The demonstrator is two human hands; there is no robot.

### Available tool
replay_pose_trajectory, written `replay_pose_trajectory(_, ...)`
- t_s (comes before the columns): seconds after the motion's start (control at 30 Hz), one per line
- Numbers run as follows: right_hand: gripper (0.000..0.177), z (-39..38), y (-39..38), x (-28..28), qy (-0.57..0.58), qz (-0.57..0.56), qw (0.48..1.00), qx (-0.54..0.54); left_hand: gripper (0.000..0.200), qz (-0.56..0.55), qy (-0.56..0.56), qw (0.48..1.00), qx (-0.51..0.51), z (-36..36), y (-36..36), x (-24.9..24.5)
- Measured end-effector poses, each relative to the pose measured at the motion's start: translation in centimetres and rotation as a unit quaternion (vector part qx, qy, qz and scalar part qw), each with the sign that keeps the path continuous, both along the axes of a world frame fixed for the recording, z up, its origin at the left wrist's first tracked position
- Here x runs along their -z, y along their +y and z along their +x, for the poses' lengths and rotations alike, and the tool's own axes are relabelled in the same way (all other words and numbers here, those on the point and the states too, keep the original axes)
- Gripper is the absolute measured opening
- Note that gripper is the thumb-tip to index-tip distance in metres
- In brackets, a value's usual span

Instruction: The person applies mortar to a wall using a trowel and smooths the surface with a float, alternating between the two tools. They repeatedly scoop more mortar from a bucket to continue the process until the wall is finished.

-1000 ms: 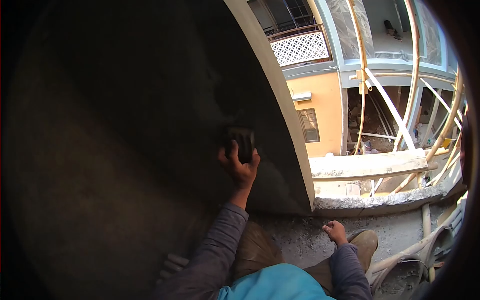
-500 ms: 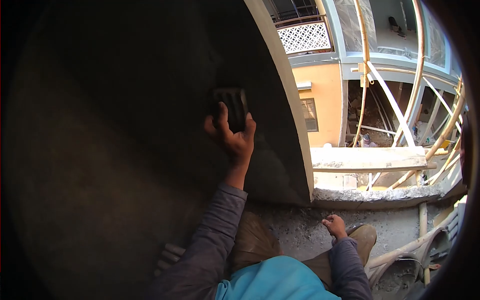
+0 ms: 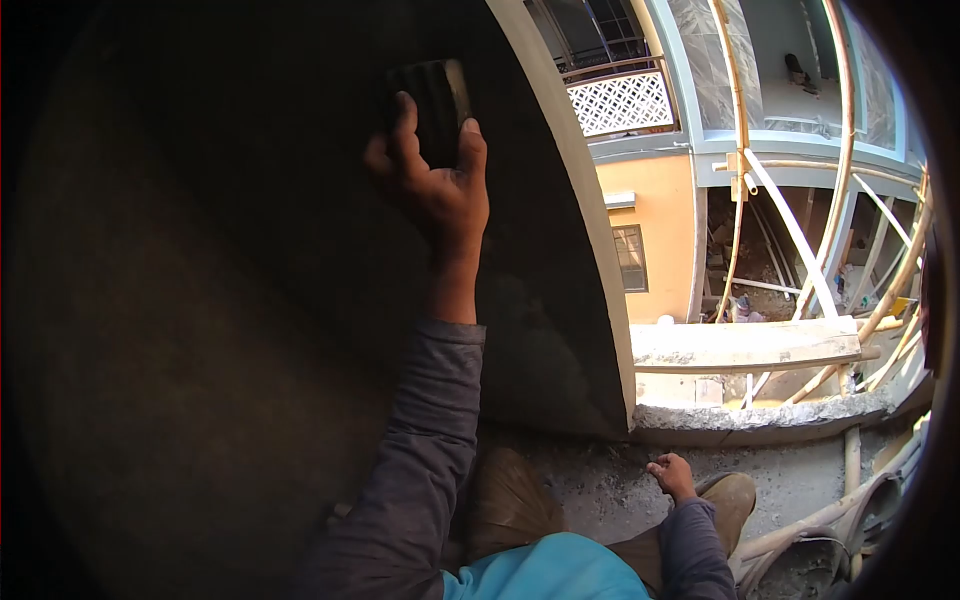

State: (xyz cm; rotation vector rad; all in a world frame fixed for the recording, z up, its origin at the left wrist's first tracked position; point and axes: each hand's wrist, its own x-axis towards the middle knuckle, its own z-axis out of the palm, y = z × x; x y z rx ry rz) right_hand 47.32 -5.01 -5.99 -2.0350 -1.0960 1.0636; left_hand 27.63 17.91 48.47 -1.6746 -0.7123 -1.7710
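Observation:
My left hand is raised against the dark, shadowed wall, its fingers and thumb closed around the sides of a dark block with ridges. The block lies against the wall surface; its material is too dark to make out. Low on the right, my right hand hangs beside my knee with curled fingers, and no tool shows in it.
A pale wall edge borders an opening with a rough concrete sill and a plank. Bamboo poles stand outside. Buckets sit at lower right, near a pole. Debris dots the concrete floor.
My left hand has moved up the wall and slightly left with the ridged block. The right hand stays by my knee. The outside view has shifted slightly down.

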Motion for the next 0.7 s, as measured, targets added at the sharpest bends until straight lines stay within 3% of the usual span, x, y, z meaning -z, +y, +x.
replay_pose_trajectory(0.07,0.05,-0.1,-0.1,-0.8,-0.005,-0.006,1.0,0.002,0.062,-0.012,0.026,0.999,0.02,1.0,-0.9,1.2)
replay_pose_trajectory(0.13,0.05,-0.1,0.3,-0.5,0.007,0.014,1.0,0.005,0.064,0.023,0.092,0.995,-0.022,0.2,-0.6,6.7)
replay_pose_trajectory(0.2,0.049,0.2,-0.3,-1.3,-0.011,0.002,1.0,0.005,0.066,0.019,0.117,0.993,0.017,-1.3,0.3,12.1)
replay_pose_trajectory(0.3,0.049,0.5,-0.6,0.5,-0.03,0.005,0.999,-0.01,0.066,-0.011,0.05,0.998,-0.046,-1.8,0.1,9.9)
replay_pose_trajectory(0.43,0.05,0.1,-0.3,-0.3,-0.042,0.0,0.999,-0.022,0.066,0.078,0.055,0.994,-0.058,-0.4,0.8,-3.6)
replay_pose_trajectory(0.53,0.05,-0.1,-0.2,0.1,-0.041,0.007,0.999,-0.011,0.064,0.073,0.026,0.997,0.021,-0.1,2.9,-11.0)
replay_pose_trajectory(0.6,0.05,0.0,-0.4,0.1,-0.037,-0.002,0.999,-0.006,0.064,0.136,0.005,0.99,0.038,0.2,3.5,-12.5)
replay_pose_trajectory(0.7,0.05,0.4,-0.2,-0.3,-0.015,-0.005,1.0,-0.009,0.065,0.087,0.053,0.995,0.017,1.0,1.3,-6.3)
